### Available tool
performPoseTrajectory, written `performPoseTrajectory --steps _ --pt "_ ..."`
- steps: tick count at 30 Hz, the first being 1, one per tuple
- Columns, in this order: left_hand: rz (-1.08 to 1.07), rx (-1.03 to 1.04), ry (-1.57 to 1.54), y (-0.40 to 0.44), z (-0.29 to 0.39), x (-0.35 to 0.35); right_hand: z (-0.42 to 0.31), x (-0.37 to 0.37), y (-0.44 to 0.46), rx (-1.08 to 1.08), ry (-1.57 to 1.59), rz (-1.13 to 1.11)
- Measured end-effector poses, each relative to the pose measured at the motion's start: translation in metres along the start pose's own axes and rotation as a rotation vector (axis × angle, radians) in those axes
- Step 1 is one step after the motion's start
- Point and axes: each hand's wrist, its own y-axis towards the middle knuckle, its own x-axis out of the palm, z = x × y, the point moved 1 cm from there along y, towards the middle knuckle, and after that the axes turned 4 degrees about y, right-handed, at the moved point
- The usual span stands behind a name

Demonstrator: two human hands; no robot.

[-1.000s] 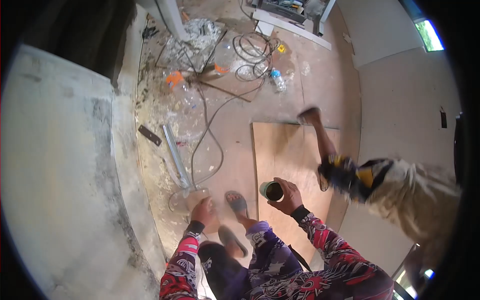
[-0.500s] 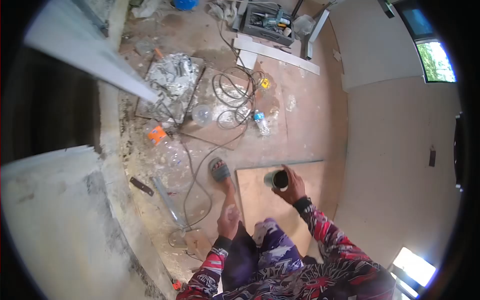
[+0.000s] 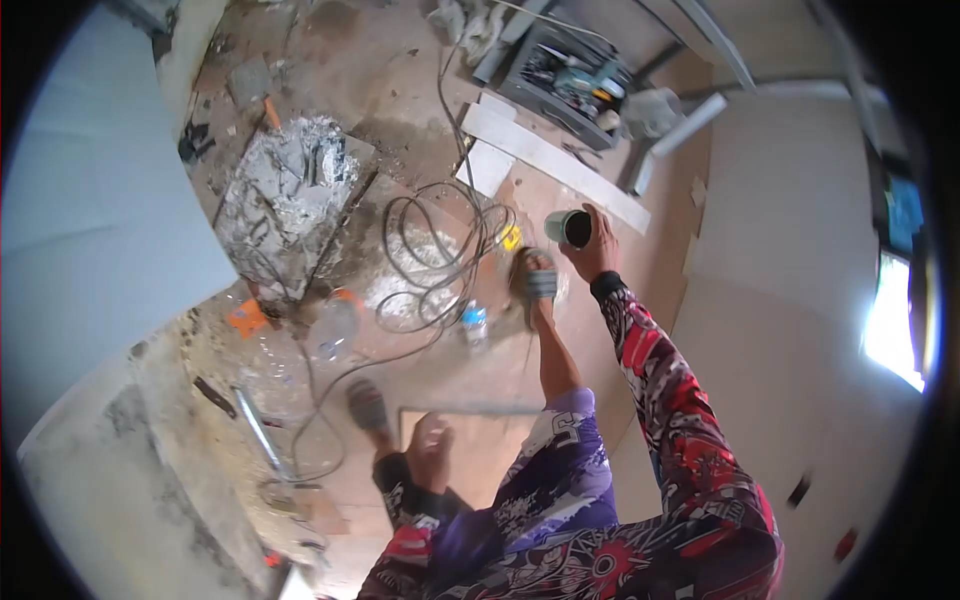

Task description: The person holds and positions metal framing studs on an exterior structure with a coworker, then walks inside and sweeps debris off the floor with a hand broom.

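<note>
My right hand [image 3: 600, 248] reaches forward, its fingers wrapped round a pale green cup [image 3: 556, 228]. The cup is tilted and its dark inside faces me; I cannot tell what it contains. Low and close to my body is my left hand [image 3: 430, 452], smeared by motion, near my left leg. Its finger position is not clear, and nothing shows in it. Beneath the left hand lies a light wooden board [image 3: 478, 450]. My right foot in a grey slide sandal [image 3: 541, 283] stands below the cup, near a yellow tape measure [image 3: 511, 238].
A grey toolbox [image 3: 560, 105] full of tools stands ahead, with white strips [image 3: 560, 165] before it. Coiled cable [image 3: 435, 265] sprawls across the floor. Left of it are a plaster-smeared board [image 3: 290, 190] and a clear bottle [image 3: 476, 328]. A pale wall [image 3: 780, 260] rises on the right.
I have stepped forward off the wooden board with my right foot. My right hand has carried the cup forward towards the white strips. My left hand has moved slightly left.
</note>
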Motion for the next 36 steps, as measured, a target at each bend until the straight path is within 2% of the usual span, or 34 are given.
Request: performPoseTrajectory --steps 2,3,6,8,10,11,12,13,14,16,17,20,21,24,25,27,28,31,32,33,34,35,36 --pt "0.111 -0.063 -0.149 0.015 -0.001 0.038 0.049 0.048 0.094 -0.004 -0.004 0.02" --pt "0.166 -0.172 -0.221 0.022 0.018 0.061 0.076 0.069 0.135 0.026 -0.007 0.032" --pt "0.313 -0.346 -0.396 0.026 0.054 0.132 0.128 0.122 0.215 0.163 0.062 0.046" --pt "0.297 -0.376 -0.309 0.017 0.057 0.173 0.16 0.151 0.258 0.244 0.146 0.083" --pt "0.286 -0.403 -0.229 0.023 0.06 0.205 0.186 0.177 0.286 0.216 0.147 0.179" --pt "0.282 -0.438 -0.195 0.022 0.062 0.217 0.216 0.196 0.303 0.265 0.117 0.093" --pt "0.282 -0.472 -0.164 0.022 0.062 0.227 0.243 0.217 0.314 0.189 0.29 0.095" --pt "0.284 -0.494 -0.171 0.022 0.056 0.238 0.257 0.23 0.32 0.158 0.311 0.158" --pt "0.285 -0.477 -0.161 0.024 0.056 0.247 0.274 0.243 0.332 0.035 0.398 0.204" --pt "0.277 -0.444 -0.141 0.031 0.059 0.259 0.245 0.225 0.328 0.012 0.541 0.142" --pt "0.269 -0.445 -0.126 0.033 0.062 0.261 0.257 0.237 0.332 0.008 0.583 0.183" --pt "0.297 -0.429 -0.164 0.03 0.058 0.27 0.262 0.231 0.33 0.082 0.081 0.143" --pt "0.302 -0.403 -0.138 0.026 0.056 0.269 0.246 0.219 0.325 0.184 -0.006 0.111" --pt "0.334 -0.441 -0.134 0.01 0.055 0.259 0.235 0.188 0.312 0.266 -0.061 -0.011" --pt "0.361 -0.436 -0.177 0.001 0.049 0.256 0.253 0.186 0.311 0.224 -0.077 0.012" --pt "0.386 -0.423 -0.251 -0.02 0.033 0.255 0.245 0.155 0.286 0.048 -0.172 0.023" --pt "0.405 -0.411 -0.288 -0.032 0.025 0.252 0.25 0.143 0.274 -0.011 -0.083 -0.034" --pt "0.429 -0.348 -0.36 -0.069 0.011 0.238 0.187 0.086 0.201 0.048 -0.215 -0.207" --pt "0.464 -0.32 -0.382 -0.081 0.005 0.232 0.214 0.096 0.192 -0.116 -0.261 -0.161" --pt "0.499 -0.296 -0.403 -0.096 -0.004 0.225 0.168 0.074 0.159 0.033 -0.406 -0.349" --pt "0.536 -0.281 -0.427 -0.114 -0.014 0.218 0.121 0.057 0.12 0.096 -0.563 -0.419" --pt "0.577 -0.273 -0.437 -0.133 -0.026 0.21 0.139 0.068 0.106 -0.128 -0.481 -0.524" --pt "0.618 -0.267 -0.45 -0.152 -0.039 0.199 0.189 0.104 0.111 -0.127 -0.464 -0.647"
